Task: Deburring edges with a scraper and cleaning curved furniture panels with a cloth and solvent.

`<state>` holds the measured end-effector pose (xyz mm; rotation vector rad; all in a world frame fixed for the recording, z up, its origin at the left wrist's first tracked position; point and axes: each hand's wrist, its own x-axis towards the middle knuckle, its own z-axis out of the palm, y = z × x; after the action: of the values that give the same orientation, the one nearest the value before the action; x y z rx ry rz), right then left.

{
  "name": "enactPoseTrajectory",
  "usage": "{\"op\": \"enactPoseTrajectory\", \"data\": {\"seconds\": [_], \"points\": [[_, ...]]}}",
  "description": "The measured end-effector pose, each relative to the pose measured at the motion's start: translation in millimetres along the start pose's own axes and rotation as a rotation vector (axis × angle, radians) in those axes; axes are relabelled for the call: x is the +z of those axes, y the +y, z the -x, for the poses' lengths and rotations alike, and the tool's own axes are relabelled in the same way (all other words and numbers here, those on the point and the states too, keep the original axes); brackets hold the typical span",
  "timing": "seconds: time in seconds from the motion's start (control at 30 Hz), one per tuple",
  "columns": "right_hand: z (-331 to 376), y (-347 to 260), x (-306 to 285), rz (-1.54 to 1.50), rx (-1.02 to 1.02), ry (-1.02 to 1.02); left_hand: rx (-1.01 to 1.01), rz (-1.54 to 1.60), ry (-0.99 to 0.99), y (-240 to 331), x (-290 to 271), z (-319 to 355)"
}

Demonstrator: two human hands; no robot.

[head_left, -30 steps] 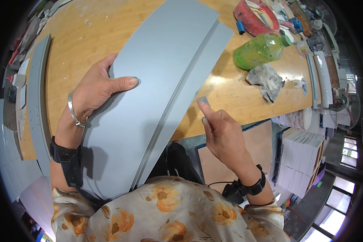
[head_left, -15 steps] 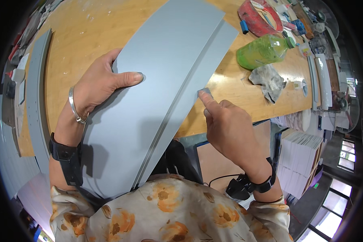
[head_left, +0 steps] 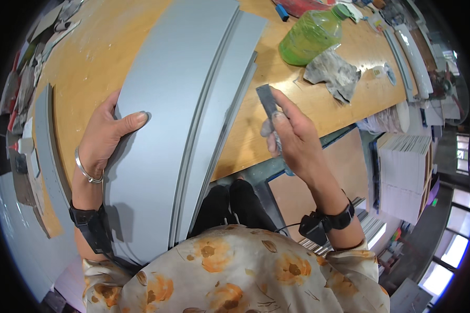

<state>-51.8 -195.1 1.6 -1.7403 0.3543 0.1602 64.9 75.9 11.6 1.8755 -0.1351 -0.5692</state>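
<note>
A long blue-grey panel point(head_left: 156, 104) with a stepped groove down its right side lies tilted across the table edge and reaches to my waist. My left hand point(head_left: 109, 130) grips its left edge, thumb on the top face and fingers underneath. My right hand point(head_left: 297, 133) is closed around a small dark grey flat block point(head_left: 268, 100), held upright just right of the panel and apart from it. Some pale crumpled material shows between the right fingers; its kind is unclear. The panel's raised right edge shows further layered strips.
On the wooden table point(head_left: 360, 99) lie a green bottle point(head_left: 310, 39), a stained grey cloth point(head_left: 333, 75) and a blue marker-like piece point(head_left: 282, 12). A grey strip point(head_left: 49, 138) runs along the left. Stacked white boards point(head_left: 404, 172) stand at right.
My right hand has drawn back from the panel's right edge and turned, bringing the dark block into sight. The panel has tilted, lifting its right edge; the view has shifted.
</note>
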Motion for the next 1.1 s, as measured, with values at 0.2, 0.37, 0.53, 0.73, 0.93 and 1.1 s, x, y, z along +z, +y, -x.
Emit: {"op": "enactPoseTrajectory", "data": {"seconds": [0.2, 0.37, 0.53, 0.73, 0.93, 1.1], "points": [[-20.0, 35.7, 24.2, -0.003, -0.201, 0.013, 0.032, 0.001, -0.003, -2.4, 2.4, -0.9], [-53.1, 51.6, 35.2, -0.149, -0.243, 0.028, -0.027, 0.029, 0.017, -1.3, 2.4, 0.2], [-83.8, 37.4, 9.2, -0.047, -0.274, 0.172, -0.092, 0.015, 0.015, 2.1, 2.6, -1.1], [-59.5, 7.1, -6.9, 0.18, -0.424, 0.099, -0.09, -0.051, 0.052, -2.4, -7.5, 5.6], [-31.4, -11.6, -2.3, 0.607, -0.392, -0.174, -0.019, 0.001, 0.055, -1.0, 1.2, 3.9], [-40.8, -12.7, 1.2, 0.774, -0.518, -0.091, 0.004, 0.001, 0.067, -0.5, 2.5, 4.6]]}}
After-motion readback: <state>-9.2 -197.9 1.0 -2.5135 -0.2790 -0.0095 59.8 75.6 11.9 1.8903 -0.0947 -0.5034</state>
